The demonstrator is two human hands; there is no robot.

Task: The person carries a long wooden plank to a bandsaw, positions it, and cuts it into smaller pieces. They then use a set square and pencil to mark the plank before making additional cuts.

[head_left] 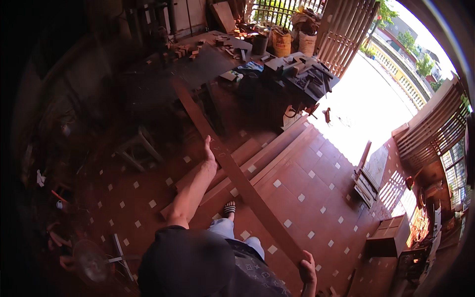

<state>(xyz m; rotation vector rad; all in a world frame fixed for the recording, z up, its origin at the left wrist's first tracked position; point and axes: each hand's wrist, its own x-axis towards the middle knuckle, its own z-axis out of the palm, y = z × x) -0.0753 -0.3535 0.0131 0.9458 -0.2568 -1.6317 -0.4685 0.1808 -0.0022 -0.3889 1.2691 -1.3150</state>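
A long, flat reddish-brown wooden plank (247,190) slants across the view in front of me, from the far left down to the near right. Around its left edge, near the middle, my left hand (210,156) is closed; the thumb shows and the other fingers are hidden beneath. At the near end, my right hand (308,268) grips the plank with its fingers curled over the edge. The plank's far end reaches the edge of a dark worktable (205,64). Beneath the plank, several long boards (277,148) lie side by side on the floor.
Small wood blocks (183,51) lie on the worktable. A second table (302,69) holds tools and wood pieces. Filled sacks (281,43) stand behind. At the right are a wooden box (389,235) and a leaning frame (366,185). A fan (91,260) stands near left on the tiled floor.
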